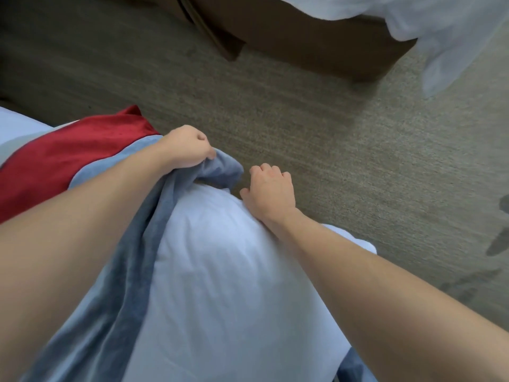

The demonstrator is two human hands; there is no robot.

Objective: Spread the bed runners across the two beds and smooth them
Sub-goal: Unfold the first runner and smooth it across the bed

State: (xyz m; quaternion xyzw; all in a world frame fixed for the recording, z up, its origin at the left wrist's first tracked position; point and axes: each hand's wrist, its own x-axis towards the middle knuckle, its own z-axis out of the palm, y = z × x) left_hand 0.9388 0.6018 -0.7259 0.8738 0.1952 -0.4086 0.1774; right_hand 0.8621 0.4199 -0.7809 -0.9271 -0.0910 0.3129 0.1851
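Runner being pulled over the near bed's corner.

The left hand (190,146) grips a bunched fold of the blue-and-red bed runner (82,155) at the near bed (234,271) edge; the right hand (271,190) curls its fingers over the white corner, though what they pinch is hidden. No writing shows anywhere. Beyond the carpet (330,161), the second bed (316,42) is cut off, its white sheet (446,31) hanging blurred.

No legible text or labels anywhere.
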